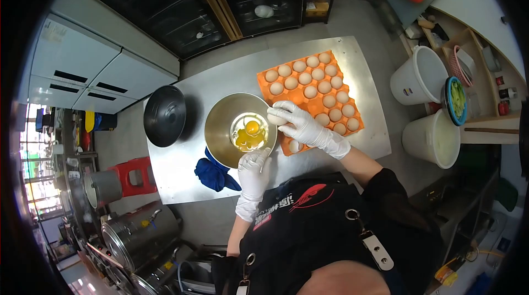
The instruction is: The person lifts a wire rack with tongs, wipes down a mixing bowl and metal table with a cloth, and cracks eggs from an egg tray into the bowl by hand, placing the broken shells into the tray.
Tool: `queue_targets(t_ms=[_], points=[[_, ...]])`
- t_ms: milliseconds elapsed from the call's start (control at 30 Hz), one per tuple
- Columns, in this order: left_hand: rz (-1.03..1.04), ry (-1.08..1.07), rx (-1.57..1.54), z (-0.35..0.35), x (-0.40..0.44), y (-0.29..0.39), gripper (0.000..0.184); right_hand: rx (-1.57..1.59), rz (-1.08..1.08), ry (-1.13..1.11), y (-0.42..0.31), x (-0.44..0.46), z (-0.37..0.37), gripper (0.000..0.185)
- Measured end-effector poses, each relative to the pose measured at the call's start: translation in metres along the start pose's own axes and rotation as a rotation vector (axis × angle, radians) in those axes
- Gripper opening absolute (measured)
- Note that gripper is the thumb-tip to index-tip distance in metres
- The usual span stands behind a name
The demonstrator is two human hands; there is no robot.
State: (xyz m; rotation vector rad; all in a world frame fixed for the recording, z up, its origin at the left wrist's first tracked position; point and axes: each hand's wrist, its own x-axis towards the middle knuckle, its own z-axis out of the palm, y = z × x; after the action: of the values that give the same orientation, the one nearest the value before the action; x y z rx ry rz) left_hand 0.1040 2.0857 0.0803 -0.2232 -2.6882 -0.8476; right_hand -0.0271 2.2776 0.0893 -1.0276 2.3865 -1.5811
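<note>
A steel bowl stands on the metal table, with yolks and clear egg white in its bottom. My right hand, in a white glove, holds an egg at the bowl's right rim. The gloved left hand lies at the bowl's near rim, its fingers close together; whether they grip the rim is hard to see. Right of the bowl is an orange egg tray with many brown eggs and some empty hollows. Part of the tray is behind my right hand.
A black bowl sits on the metal table at the left. A dark blue cloth lies near the front edge. White buckets stand beyond the table on the right, and a red stool on the left.
</note>
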Motion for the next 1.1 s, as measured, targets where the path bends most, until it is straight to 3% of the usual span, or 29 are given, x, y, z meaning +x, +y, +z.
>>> queue_targets(t_ms=[167, 267, 367, 500, 600, 667, 700, 767, 833, 900, 1100], points=[[0.012, 0.035, -0.003, 0.002, 0.002, 0.0, 0.025, 0.002, -0.028, 0.003, -0.003, 0.007, -0.004, 0.049], [0.036, 0.049, 0.002, 0.001, 0.003, 0.001, 0.024, -0.021, -0.152, 0.14, -0.015, 0.009, -0.011, 0.048], [0.014, 0.024, -0.024, 0.0, 0.002, 0.001, 0.022, -0.172, -0.198, -0.032, 0.007, 0.008, -0.004, 0.048], [0.041, 0.043, 0.0, 0.0, 0.003, 0.0, 0.025, -0.181, -0.209, 0.026, 0.0, 0.011, -0.003, 0.049], [-0.028, 0.113, -0.119, -0.013, 0.011, 0.005, 0.038, -0.023, -0.123, 0.079, -0.033, 0.022, 0.001, 0.05], [-0.09, 0.234, -0.123, -0.023, 0.02, -0.002, 0.05, 0.546, 0.125, 0.085, -0.047, 0.027, 0.014, 0.046], [-0.165, 0.225, -0.183, -0.03, 0.024, -0.007, 0.052, 0.554, 0.12, 0.076, -0.047, 0.03, 0.018, 0.046], [-0.238, 0.196, -0.262, -0.05, 0.042, -0.004, 0.052, 0.878, 0.396, -0.097, -0.041, 0.04, 0.027, 0.038], [-0.248, 0.157, -0.315, -0.062, 0.054, -0.008, 0.051, 0.836, 0.406, -0.181, -0.036, 0.044, 0.034, 0.041], [-0.122, 0.018, -0.34, -0.065, 0.061, -0.017, 0.049, 0.86, 0.336, -0.207, -0.032, 0.045, 0.044, 0.041], [-0.027, -0.039, -0.223, -0.07, 0.069, -0.029, 0.043, 0.864, 0.425, -0.179, -0.038, 0.045, 0.056, 0.029]])
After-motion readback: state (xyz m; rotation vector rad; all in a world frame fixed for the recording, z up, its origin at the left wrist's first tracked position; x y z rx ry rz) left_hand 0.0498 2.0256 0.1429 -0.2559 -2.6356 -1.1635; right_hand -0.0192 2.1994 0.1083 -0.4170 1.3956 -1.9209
